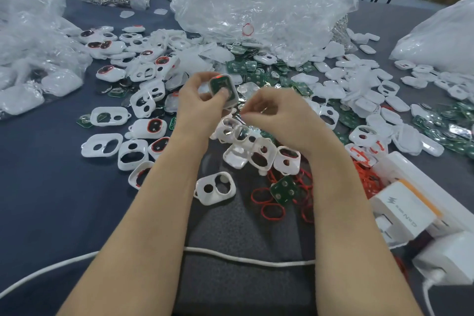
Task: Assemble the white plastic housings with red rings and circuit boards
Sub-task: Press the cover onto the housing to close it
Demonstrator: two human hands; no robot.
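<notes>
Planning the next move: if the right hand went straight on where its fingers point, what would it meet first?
Likely the left hand, just below the white housing it grips; the right hand points left at it. Depth is unclear.

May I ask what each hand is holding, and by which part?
The left hand grips a white housing by its sides, thumb on its circuit board; right hand unclear.

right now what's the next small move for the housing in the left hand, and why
Probably press the green circuit board flat into the white plastic housing with the thumb of the left hand: it already lies inside, and the right hand hovers beside it.
</notes>
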